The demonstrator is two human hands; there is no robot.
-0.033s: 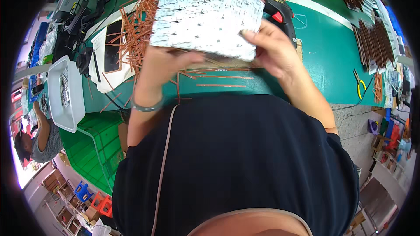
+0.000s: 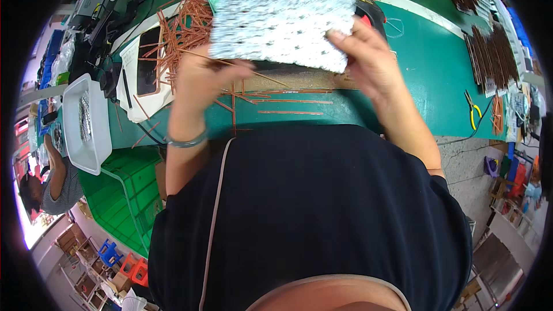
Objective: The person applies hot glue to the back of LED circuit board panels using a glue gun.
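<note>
A white-silver panel (image 2: 282, 20) with rows of small dark marks is held up above the bench, a little blurred. My right hand (image 2: 371, 57) grips its right edge, thumb on the front and fingers behind. By the panel's lower left corner is my left hand (image 2: 199, 83), a bangle at the wrist and the thumb pointing right. A thin copper-coloured strip (image 2: 271, 78) slants across that hand and seems to be held in it. The panel's corner hides some left fingers. Loose copper-coloured strips (image 2: 193, 23) lie heaped left of the panel.
A few strips (image 2: 294, 102) lie along the green bench's (image 2: 426, 95) near edge. Behind the panel is a black tool (image 2: 368, 8). Yellow-handled pliers (image 2: 473, 109) and stacked panels (image 2: 492, 57) are right. A white bin (image 2: 86, 124) stands left, near a person (image 2: 52, 184).
The panel has shifted slightly right and up with my right hand. My left hand has moved left, and the slanting strip across it shows more.
</note>
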